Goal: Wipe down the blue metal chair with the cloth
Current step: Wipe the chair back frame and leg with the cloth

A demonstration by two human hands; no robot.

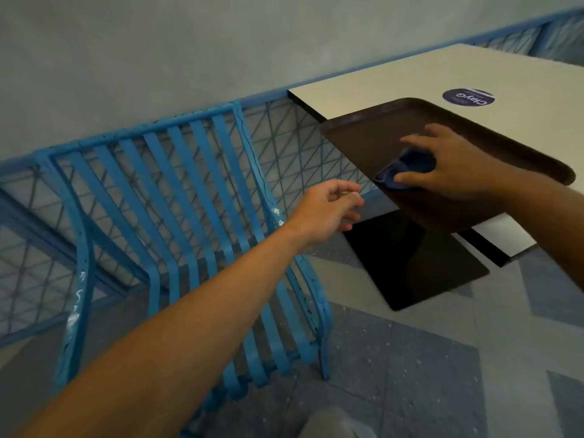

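The blue metal chair (189,197) with slatted back and seat stands at the left, in front of a blue mesh railing. A dark blue cloth (407,167) lies bunched on a brown tray (373,134) on the table. My right hand (442,162) grips the cloth, thumb and fingers curled round it. My left hand (328,210) hovers in the air between the chair's right armrest and the tray's near corner, fingers loosely curled, holding nothing. My left forearm crosses over the chair seat.
A white table (410,77) with a round purple sticker (468,97) stands at the right on a black square base (417,260). The blue mesh railing (300,134) runs along a grey wall behind. The floor has grey tiles.
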